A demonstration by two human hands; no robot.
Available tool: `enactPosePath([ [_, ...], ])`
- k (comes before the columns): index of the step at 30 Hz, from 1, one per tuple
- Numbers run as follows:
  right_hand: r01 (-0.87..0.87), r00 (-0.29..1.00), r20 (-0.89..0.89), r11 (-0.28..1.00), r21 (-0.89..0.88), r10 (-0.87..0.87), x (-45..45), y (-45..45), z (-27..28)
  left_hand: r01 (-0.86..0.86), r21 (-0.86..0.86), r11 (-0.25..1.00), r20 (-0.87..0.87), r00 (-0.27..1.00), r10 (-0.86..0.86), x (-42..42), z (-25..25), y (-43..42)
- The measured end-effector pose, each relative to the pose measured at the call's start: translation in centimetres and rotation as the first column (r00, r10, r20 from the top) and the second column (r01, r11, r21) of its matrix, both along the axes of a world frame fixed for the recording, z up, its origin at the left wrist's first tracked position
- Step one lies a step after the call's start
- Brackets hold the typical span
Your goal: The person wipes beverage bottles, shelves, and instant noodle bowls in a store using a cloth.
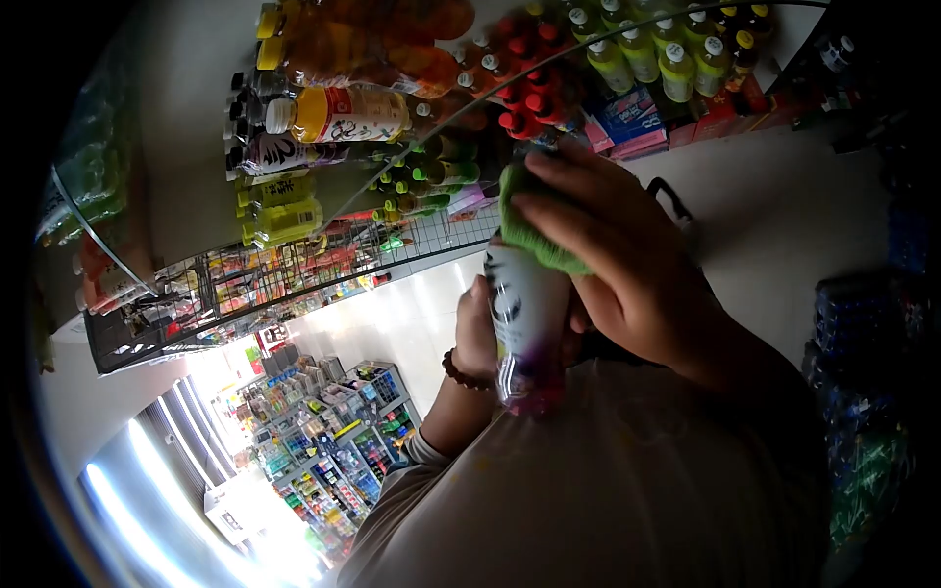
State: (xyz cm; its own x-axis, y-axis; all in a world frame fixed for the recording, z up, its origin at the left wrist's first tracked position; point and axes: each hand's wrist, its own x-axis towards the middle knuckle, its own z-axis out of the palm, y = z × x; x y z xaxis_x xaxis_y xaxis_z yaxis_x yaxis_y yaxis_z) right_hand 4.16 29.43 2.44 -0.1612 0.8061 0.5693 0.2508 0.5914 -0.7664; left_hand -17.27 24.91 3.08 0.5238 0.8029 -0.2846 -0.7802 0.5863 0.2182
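Note:
A plastic drink bottle [527, 318] with a white-to-purple label, dark lettering and a pinkish-purple end is held in front of my chest. My left hand [475, 333], with a beaded bracelet on the wrist, grips it from the side, its fingers partly hidden behind it. In my right hand [627, 250] is a green cloth [534, 220], bunched over the bottle's upper end and pressed against it. The cloth and fingers hide that end, so I cannot see a cap.
Shelved drinks run along the top: an orange bottle with a white cap [338, 115], red-capped bottles [529, 103] and green bottles [676, 71]. A wire rack [294, 269] extends below. Stocked store shelves [323, 441] stand lower left. Dark stacked packs [858, 323] are at right.

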Motion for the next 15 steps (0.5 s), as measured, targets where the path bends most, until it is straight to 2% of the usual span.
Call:
enactPosePath([
  [2,-0.031,0.999,-0.036,0.999,-0.038,0.03,0.0,-0.3,0.3,0.038,0.086,0.996,-0.025,0.999,-0.036,0.9,0.8,0.1],
  [4,-0.131,0.985,-0.117,0.991,-0.039,0.126,-0.6,-1.1,0.6,-0.038,0.049,0.998,-0.061,0.997,0.041,0.5,0.5,-0.1],
  [6,-0.183,0.979,-0.095,0.983,-0.028,0.18,-0.7,-2.0,1.0,-0.109,0.065,0.992,-0.138,0.984,0.117,0.0,0.1,-0.3],
  [9,-0.407,0.912,-0.044,0.913,-0.001,0.407,-0.7,-3.8,1.0,-0.083,0.006,0.997,-0.078,0.993,0.083,-1.4,-0.1,-0.1],
  [10,-0.409,0.912,-0.045,0.913,-0.001,0.408,-0.9,-4.6,0.9,-0.071,-0.002,0.997,-0.068,0.995,0.071,-1.7,0.0,0.1],
  [11,-0.45,0.892,-0.051,0.893,0.008,0.45,-1.2,-5.3,0.6,-0.066,0.079,0.995,-0.349,0.933,0.09,-1.5,0.2,0.4],
  [12,-0.49,0.87,-0.056,0.872,0.018,0.49,-1.4,-5.8,0.4,-0.037,0.155,0.987,-0.598,0.792,0.123,-1.4,0.3,0.7],
  [13,-0.489,0.87,-0.056,0.872,0.018,0.49,-1.3,-6.1,0.7,0.024,0.161,0.987,-0.499,0.864,0.061,-2.1,-0.1,0.7],
  [14,-0.575,0.816,-0.057,0.818,0.024,0.576,-0.9,-6.3,1.2,0.024,0.161,0.987,-0.499,0.864,0.061,-2.7,-0.5,0.6],
  [15,-0.655,0.753,-0.057,0.755,0.03,0.656,-0.7,-6.4,1.5,0.053,0.185,0.981,-0.413,0.91,0.029,-3.3,-1.0,0.4],
])
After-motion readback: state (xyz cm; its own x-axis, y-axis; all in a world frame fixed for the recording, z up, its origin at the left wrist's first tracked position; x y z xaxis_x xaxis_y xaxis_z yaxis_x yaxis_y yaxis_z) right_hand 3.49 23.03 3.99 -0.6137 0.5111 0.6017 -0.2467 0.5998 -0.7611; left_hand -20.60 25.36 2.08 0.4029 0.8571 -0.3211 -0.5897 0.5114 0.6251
